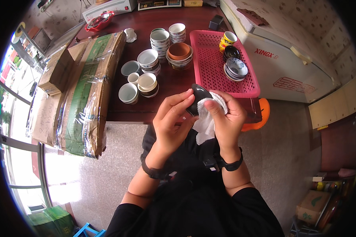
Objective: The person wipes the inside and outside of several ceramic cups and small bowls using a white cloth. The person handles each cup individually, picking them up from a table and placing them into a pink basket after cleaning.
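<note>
My left hand grips the left edge of a small glossy black bowl, which is tilted on its side. With my right hand I press a white cloth or paper towel against the bowl's right part; its lower end hangs down. Beyond my hands, a pink plastic basket holds yellow patterned cups, black bowls and blue-and-white bowls. Left of the basket stand stacks of white cups and a brown clay bowl on top of stacked bowls.
Taped cardboard boxes lie at the table's left side. A red basket, a crumpled white tissue and a small dark box are on the dark red table. A white chest freezer stands right, near an orange stool.
</note>
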